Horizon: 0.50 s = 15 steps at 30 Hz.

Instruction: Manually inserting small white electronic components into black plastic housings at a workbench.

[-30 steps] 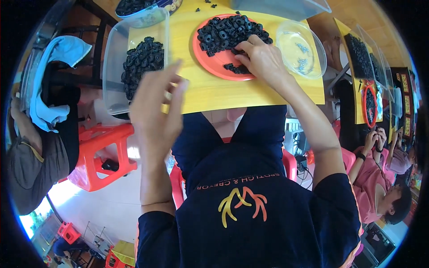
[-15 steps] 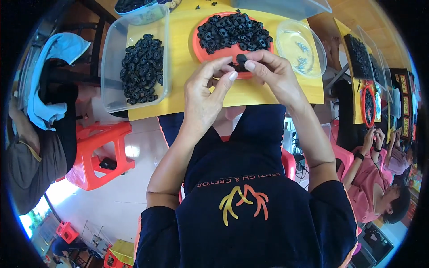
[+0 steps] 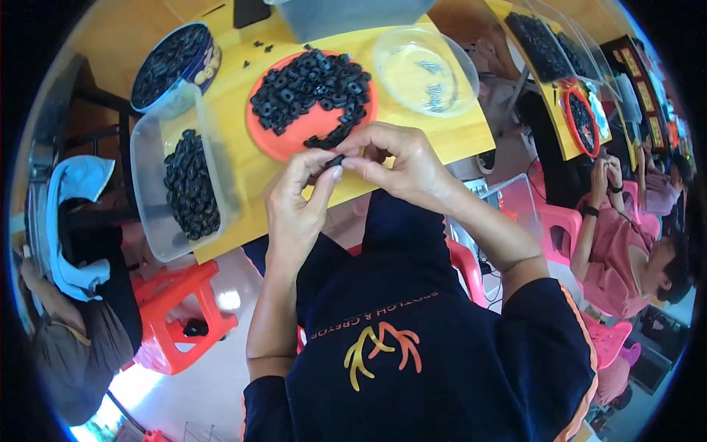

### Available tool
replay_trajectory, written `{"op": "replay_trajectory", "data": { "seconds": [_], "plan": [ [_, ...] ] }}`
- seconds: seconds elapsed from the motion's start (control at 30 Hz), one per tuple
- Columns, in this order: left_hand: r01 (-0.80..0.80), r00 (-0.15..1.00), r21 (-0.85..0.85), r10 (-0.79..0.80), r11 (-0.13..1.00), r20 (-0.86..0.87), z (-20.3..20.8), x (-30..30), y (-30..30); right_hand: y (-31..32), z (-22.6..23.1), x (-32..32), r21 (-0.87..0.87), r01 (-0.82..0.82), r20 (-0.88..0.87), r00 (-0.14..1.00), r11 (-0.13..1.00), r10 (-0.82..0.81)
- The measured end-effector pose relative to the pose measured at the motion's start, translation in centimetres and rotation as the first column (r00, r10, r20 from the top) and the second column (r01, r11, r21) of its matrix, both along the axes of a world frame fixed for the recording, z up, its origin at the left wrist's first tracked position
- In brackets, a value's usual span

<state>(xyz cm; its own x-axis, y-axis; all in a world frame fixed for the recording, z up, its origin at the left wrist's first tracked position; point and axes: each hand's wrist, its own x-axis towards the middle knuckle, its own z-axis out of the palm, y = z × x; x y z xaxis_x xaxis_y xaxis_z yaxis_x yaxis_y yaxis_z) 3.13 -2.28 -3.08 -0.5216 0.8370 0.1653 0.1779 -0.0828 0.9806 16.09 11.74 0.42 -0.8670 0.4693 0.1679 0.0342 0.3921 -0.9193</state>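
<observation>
Both my hands meet at the near edge of a round orange-red plate [image 3: 293, 137]. A small black plastic part [image 3: 336, 161] is pinched between their fingertips, mostly covered by them. My left hand [image 3: 296, 193] grips it from the left with thumb and forefinger. From the other side, the thumb and fingers of my right hand [image 3: 401, 160] close on the same part. On the plate lies a heap of similar black plastic parts [image 3: 313, 82], with a strip of them curving down its right side toward my fingers.
A clear rectangular tub [image 3: 151, 214] with black parts stands on the left of the yellow table [image 3: 460, 140]. Behind it is a round tin [image 3: 210, 70] of black parts. A round clear tub [image 3: 460, 92] holds small thin pieces. People sit at both sides; a red stool [image 3: 177, 324] stands left.
The whole view has swung, so the table's things sit farther left and lower. My fingertips have come together around the black part, which earlier showed more plainly between them.
</observation>
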Motion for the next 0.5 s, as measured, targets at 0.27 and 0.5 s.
{"op": "replay_trajectory", "data": {
  "seconds": [0.27,0.5],
  "plan": [
    [0.005,0.998,-0.089,0.001,0.996,0.059,-0.9,0.2,0.8,7.8,-1.3,1.7,0.394,0.168,0.088,0.972,0.904,-0.219],
    [-0.06,0.994,-0.104,0.068,0.993,0.08,-1.6,-1.2,0.2,15.6,-3.3,2.0,0.61,0.156,0.146,0.942,0.777,-0.303]
  ]
}}
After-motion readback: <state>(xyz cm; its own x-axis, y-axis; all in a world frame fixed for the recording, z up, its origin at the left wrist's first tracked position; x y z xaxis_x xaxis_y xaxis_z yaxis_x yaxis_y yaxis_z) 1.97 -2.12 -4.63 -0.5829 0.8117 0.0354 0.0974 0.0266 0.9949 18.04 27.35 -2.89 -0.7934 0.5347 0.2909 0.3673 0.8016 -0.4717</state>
